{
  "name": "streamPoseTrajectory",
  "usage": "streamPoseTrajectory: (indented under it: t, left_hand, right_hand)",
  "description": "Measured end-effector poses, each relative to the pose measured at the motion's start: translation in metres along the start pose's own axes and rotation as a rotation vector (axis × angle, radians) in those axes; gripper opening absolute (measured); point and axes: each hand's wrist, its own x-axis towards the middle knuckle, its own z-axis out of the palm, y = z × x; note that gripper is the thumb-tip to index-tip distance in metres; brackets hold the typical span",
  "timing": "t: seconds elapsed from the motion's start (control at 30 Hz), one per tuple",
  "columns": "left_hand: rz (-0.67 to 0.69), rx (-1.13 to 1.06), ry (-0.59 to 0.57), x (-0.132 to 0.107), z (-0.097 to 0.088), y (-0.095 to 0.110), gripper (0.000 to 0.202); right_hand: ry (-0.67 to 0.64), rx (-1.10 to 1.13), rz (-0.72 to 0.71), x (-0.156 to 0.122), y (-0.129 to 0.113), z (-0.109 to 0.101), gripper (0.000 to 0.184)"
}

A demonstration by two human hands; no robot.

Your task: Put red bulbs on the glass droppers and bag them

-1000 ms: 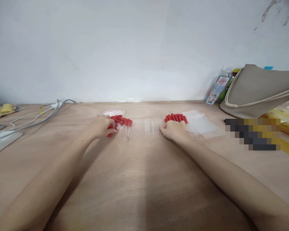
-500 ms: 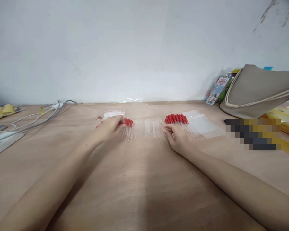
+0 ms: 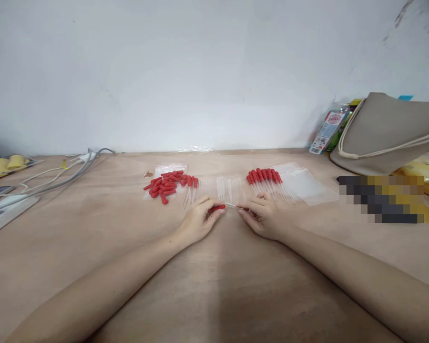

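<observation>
My left hand (image 3: 200,219) pinches a red rubber dropper bulb (image 3: 219,207), its open end facing right. Close in front of that end is a clear glass dropper tube (image 3: 230,205), pinched by my right hand (image 3: 262,216); whether the two touch I cannot tell. Behind my hands lies a row of loose clear tubes (image 3: 220,188). A heap of red bulbs (image 3: 164,185) sits to the left, with a few bulb-topped droppers (image 3: 192,182) beside it. To the right, several droppers with red bulbs (image 3: 264,176) lie side by side.
Clear plastic bags (image 3: 303,183) lie under and beside the right-hand droppers. Further right are a grey-beige bag with cords (image 3: 389,133), a bottle (image 3: 329,128) and a yellow package (image 3: 425,171). Cables (image 3: 75,174) and a white power strip (image 3: 12,214) occupy the left side.
My left hand has come from the heap toward the middle with a red bulb, uncovering the heap. My right hand now holds a tube nearer to me, in front of the row.
</observation>
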Motion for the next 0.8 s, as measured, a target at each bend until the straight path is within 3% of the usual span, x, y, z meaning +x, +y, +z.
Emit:
streamPoseTrajectory:
  t: [0.17, 0.3, 0.57, 0.8]
  left_hand:
    - [-0.032, -0.051, -0.019, 0.0, 0.002, 0.0, 0.017]
    - [-0.05, -0.074, -0.056, -0.001, 0.001, -0.001, 0.018]
    - [0.025, -0.085, -0.119, -0.002, 0.001, -0.004, 0.017]
    - [0.089, -0.042, -0.17, -0.004, 0.001, -0.003, 0.016]
  right_hand:
    - [-0.015, 0.048, -0.034, 0.0, 0.0, -0.001, 0.013]
    - [-0.113, 0.044, -0.025, 0.001, 0.0, -0.004, 0.015]
    - [-0.171, 0.077, -0.019, 0.002, 0.009, -0.005, 0.019]
    - [-0.181, -0.065, -0.079, 0.004, 0.004, -0.01, 0.021]
